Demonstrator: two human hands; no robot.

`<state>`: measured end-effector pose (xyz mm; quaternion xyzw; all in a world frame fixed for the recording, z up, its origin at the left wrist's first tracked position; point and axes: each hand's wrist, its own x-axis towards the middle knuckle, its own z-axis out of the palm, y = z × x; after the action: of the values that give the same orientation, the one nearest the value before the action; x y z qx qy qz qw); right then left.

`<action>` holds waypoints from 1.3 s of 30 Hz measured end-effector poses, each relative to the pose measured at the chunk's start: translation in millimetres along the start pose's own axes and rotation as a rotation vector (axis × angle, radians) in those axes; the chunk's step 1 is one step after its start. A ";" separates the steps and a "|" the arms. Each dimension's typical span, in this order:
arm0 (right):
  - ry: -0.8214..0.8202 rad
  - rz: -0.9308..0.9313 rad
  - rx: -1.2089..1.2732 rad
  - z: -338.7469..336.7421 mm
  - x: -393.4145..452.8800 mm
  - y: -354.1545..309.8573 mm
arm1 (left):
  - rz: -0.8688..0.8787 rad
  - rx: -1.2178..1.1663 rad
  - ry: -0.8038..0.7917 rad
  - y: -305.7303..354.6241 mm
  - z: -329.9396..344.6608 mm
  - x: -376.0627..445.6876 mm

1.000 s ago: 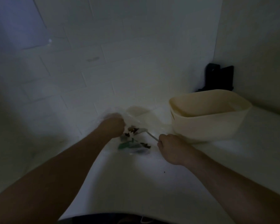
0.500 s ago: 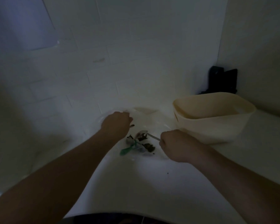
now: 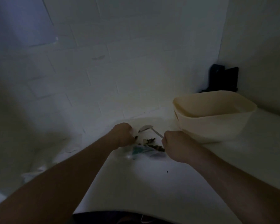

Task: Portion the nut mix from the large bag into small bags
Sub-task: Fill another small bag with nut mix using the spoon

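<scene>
My left hand [image 3: 122, 135] is curled round the near-left edge of the clear bag [image 3: 141, 149] of nut mix [image 3: 153, 143], which lies on the white counter [image 3: 136, 183] just left of the cream tub [image 3: 213, 117], and my right hand [image 3: 176, 146] is fisted round the handle of a spoon [image 3: 146, 128] at the bag's right side. The spoon's long axis runs from my right fist up and left, its bowl raised above the nuts between my two hands, so I judge the next dip goes down and towards me. Whether this is the large bag or a small one, I cannot tell in the dim light.
</scene>
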<state>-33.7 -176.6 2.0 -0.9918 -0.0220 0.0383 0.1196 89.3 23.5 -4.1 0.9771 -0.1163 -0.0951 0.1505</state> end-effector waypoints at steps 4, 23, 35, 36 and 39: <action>0.001 0.065 0.017 9.1 1.1 7.2 | 0.009 0.039 0.017 6.6 0.1 -3.3; 0.157 0.021 0.034 24.2 1.9 28.1 | 0.089 -0.454 -0.153 5.6 -23.1 -2.2; 0.183 -0.038 -0.026 16.4 -4.9 20.3 | 0.398 0.241 0.235 -2.0 -5.0 -21.6; 0.182 -0.041 -0.012 15.1 -5.4 18.2 | 0.389 0.282 0.226 -0.8 -4.6 -26.6; 0.174 -0.081 -0.033 17.0 -2.5 12.8 | 0.323 0.485 0.118 2.4 0.0 -35.7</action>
<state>-37.1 -185.2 -17.4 -0.9915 -0.0523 -0.0534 0.1063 54.7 30.5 2.1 0.9572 -0.2808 0.0177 -0.0679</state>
